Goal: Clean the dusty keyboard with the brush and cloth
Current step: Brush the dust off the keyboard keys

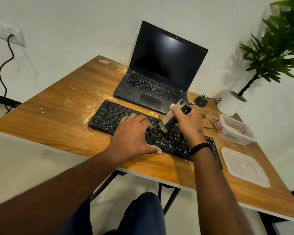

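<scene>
A black keyboard (109, 116) lies slanted across the wooden table (58, 107), with pale dust on and around it. My left hand (134, 134) rests flat on the keys near the middle, fingers spread. My right hand (187, 122) grips a brush (168, 121) with a pale wooden body; its bristle end touches the keys just right of my left fingers. No cloth can be made out in this view.
An open black laptop (159, 73) stands behind the keyboard. A black mouse (201, 101) with its cable lies at the right. A clear plastic box (234, 129) and its lid (244, 167) sit at the right edge. A potted plant (231, 104) stands in the corner.
</scene>
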Tool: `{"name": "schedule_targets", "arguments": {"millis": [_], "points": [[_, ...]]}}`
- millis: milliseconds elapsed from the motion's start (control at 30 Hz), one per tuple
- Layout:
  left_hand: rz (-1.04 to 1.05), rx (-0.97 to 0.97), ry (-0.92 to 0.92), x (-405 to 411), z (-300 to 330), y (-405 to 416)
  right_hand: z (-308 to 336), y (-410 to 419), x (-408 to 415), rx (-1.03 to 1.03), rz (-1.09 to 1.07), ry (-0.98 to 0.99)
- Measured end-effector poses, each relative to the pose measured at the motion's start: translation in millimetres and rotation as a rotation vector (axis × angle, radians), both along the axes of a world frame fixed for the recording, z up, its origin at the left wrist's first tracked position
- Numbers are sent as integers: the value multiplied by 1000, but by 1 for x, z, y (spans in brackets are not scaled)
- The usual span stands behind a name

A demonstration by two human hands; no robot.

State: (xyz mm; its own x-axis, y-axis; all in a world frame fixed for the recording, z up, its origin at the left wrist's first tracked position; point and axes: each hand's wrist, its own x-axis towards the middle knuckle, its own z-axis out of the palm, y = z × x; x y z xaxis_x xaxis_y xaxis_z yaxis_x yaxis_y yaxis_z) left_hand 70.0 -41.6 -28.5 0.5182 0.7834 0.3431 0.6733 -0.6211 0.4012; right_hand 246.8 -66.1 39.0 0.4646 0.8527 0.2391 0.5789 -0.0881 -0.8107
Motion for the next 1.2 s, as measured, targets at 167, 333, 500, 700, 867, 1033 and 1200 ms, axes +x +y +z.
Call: {"name": "schedule_targets", "arguments": {"millis": [167, 333, 500, 700, 867, 1033, 1200], "points": [[8, 8, 9, 0, 0, 0, -15, -3, -11, -116, 61, -69], [5, 12, 2, 0, 1, -1, -6, -4, -7, -14, 31, -24], [7, 18, 4, 0, 1, -1, -22, -5, -17, -27, -13, -175], [2, 18, -7, -1, 1, -2, -11, -12, -12, 45, -4, -147], [6, 18, -8, -1, 0, -2, -26, -12, -27, 9, -16, -258], [4, 24, 1, -1, 1, -2, -14, -15, -25, 83, 2, -190], [-4, 27, -3, 0, 1, -2, -21, -16, -26, 2, -216, -261]]}}
